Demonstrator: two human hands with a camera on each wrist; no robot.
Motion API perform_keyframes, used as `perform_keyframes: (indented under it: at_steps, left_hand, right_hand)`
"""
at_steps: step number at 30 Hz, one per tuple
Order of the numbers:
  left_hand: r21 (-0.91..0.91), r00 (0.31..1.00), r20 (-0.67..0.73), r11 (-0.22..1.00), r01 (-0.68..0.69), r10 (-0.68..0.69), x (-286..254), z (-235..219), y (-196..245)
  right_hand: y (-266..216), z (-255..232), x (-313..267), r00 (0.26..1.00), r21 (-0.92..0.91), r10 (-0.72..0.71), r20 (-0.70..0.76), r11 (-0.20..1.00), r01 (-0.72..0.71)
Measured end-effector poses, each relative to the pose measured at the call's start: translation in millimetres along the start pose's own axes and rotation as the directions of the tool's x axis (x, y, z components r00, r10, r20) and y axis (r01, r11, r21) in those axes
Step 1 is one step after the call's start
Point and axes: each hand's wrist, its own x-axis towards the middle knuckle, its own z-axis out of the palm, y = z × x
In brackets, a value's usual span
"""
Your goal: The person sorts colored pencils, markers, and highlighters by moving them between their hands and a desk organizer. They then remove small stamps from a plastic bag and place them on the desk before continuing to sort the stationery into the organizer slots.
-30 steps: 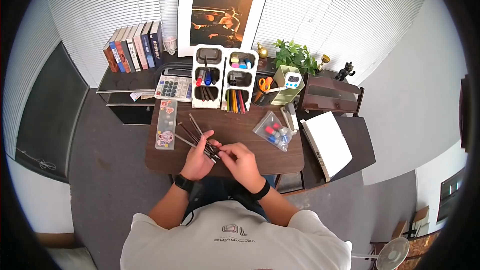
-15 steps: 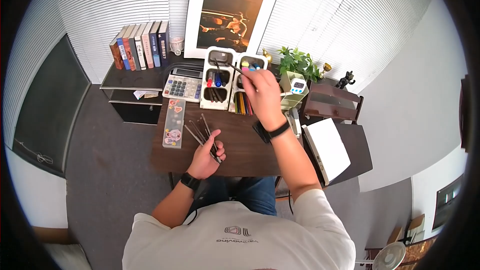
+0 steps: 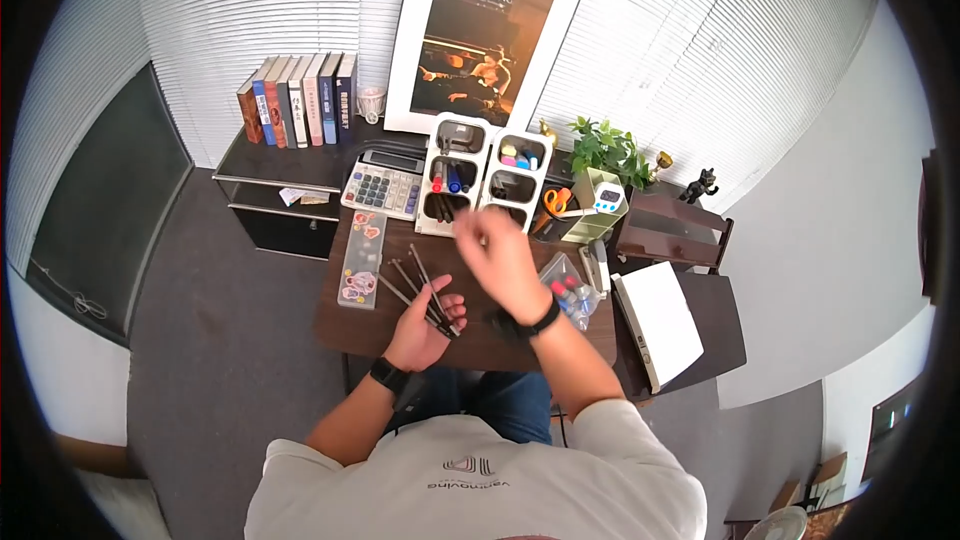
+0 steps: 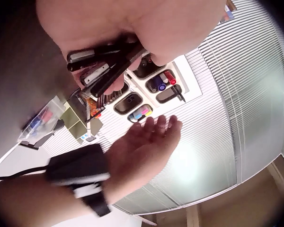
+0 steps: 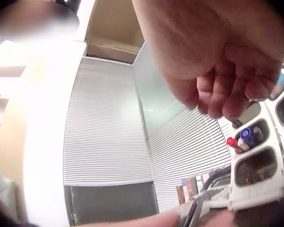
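Note:
My left hand (image 3: 425,328) grips several slim dark pen-like sticks (image 4: 114,75), some with silvery ends, above the front of the desk. In the head view they fan up and leftward past the thumb. My right hand (image 3: 502,258) is in the air to its right, fingers loosely bent and holding nothing; the right wrist view shows its bare palm and fingers (image 5: 217,97). Behind both hands stands a white two-column organizer (image 3: 455,155). Its left column holds red and blue markers (image 5: 246,137) and dark sticks; the right one holds highlighters (image 3: 520,155). The right hand hides its lower right compartment.
Left of the hands lie a clear sticker-covered case (image 3: 362,265) and a calculator (image 3: 388,188). On the right are a clear bag (image 3: 570,292) of coloured pieces, a stapler (image 3: 595,265), orange scissors (image 3: 557,202) in a cup and a large white box-like object (image 3: 660,325).
My right hand took a stick from the left hand's bunch up to the organizer, let it go, and has come back down and leftward empty. The left hand keeps its bunch.

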Motion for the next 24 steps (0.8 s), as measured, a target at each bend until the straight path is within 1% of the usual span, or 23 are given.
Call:
perform_keyframes:
  at_steps: [1, 2, 4, 5, 6, 7, 8, 11, 13, 14, 15, 16, 18, 19, 20, 21, 22, 24]
  left_hand:
    - [-0.038, 1.0, -0.015, 0.999, -0.007, 0.006, 0, 1, -1]
    - [-0.046, 1.0, -0.016, 0.999, 0.0, -0.001, 0, 2, -2]
    - [-0.006, 0.999, -0.028, 1.0, -0.023, 0.023, 0, 4, -4]
    - [0.032, 0.998, -0.058, 0.999, -0.009, 0.011, 0, 8, -2]
    - [0.028, 0.998, -0.057, 1.0, 0.007, -0.006, 0, 8, -3]
    - [0.085, 0.999, -0.038, 0.996, 0.016, -0.013, 1, 7, -3]
    - [0.143, 1.0, -0.02, 0.989, 0.021, -0.018, 1, 7, -4]
    - [0.174, 0.999, -0.029, 0.984, 0.04, -0.035, 3, 12, -5]
    - [0.197, 0.999, -0.04, 0.98, 0.043, -0.036, 2, 9, -6]
    - [0.153, 1.0, -0.002, 0.988, 0.018, -0.018, 3, 3, -7]
    - [0.105, 0.999, 0.038, 0.994, -0.008, 0.004, 3, 1, -7]
    - [0.106, 0.999, 0.038, 0.994, -0.009, 0.005, 2, 0, -6]
    - [0.087, 1.0, -0.007, 0.996, -0.002, 0.002, -1, 1, -4]
    - [0.088, 1.0, -0.008, 0.996, -0.006, 0.006, -2, 3, -2]
    - [0.1, 1.0, -0.02, 0.995, 0.002, 0.0, -2, 5, -2]
    - [0.112, 0.999, -0.031, 0.994, 0.011, -0.008, -2, 8, -1]
    - [0.114, 1.0, -0.031, 0.993, 0.011, -0.007, -3, 11, 0]
    - [0.156, 0.998, -0.062, 0.987, 0.035, -0.025, -3, 16, 1]
  right_hand:
    - [-5, -5, -23, 0.981, 0.034, 0.11, 0.157, 0.993, -0.117]
    - [-7, -9, -45, 0.926, 0.049, 0.212, 0.312, 0.97, -0.239]
    - [-1, -5, -87, 0.878, -0.178, 0.226, 0.422, 0.97, -0.164]
    - [5, 2, -106, 0.876, -0.103, 0.286, 0.387, 0.958, -0.268]
    - [12, 11, -122, 0.869, -0.023, 0.348, 0.353, 0.931, -0.364]
    - [16, 16, -133, 0.901, 0.138, 0.325, 0.288, 0.917, -0.375]
    - [20, 15, -140, 0.898, 0.136, 0.336, 0.284, 0.913, -0.385]
    - [21, 15, -152, 0.891, 0.207, 0.388, 0.236, 0.876, -0.436]
    - [23, 9, -149, 0.933, 0.17, 0.343, 0.107, 0.919, -0.357]
    - [23, 6, -147, 0.932, 0.174, 0.347, 0.106, 0.916, -0.361]
    - [23, 0, -142, 0.93, 0.249, 0.366, 0.031, 0.899, -0.361]
    - [22, -6, -135, 0.921, 0.321, 0.386, -0.042, 0.878, -0.354]
    - [13, -22, -114, 0.919, 0.482, 0.338, -0.204, 0.851, -0.207]
    - [5, -33, -102, 0.916, 0.489, 0.317, -0.245, 0.856, -0.166]
    - [-1, -42, -87, 0.905, 0.413, 0.266, -0.331, 0.903, -0.114]
    - [-1, -49, -70, 0.909, 0.27, 0.157, -0.387, 0.961, -0.051]
    - [-1, -54, -51, 0.904, 0.118, 0.042, -0.426, 0.993, 0.009]
    - [-8, -54, -7, 0.904, -0.036, -0.11, -0.414, 0.994, 0.104]
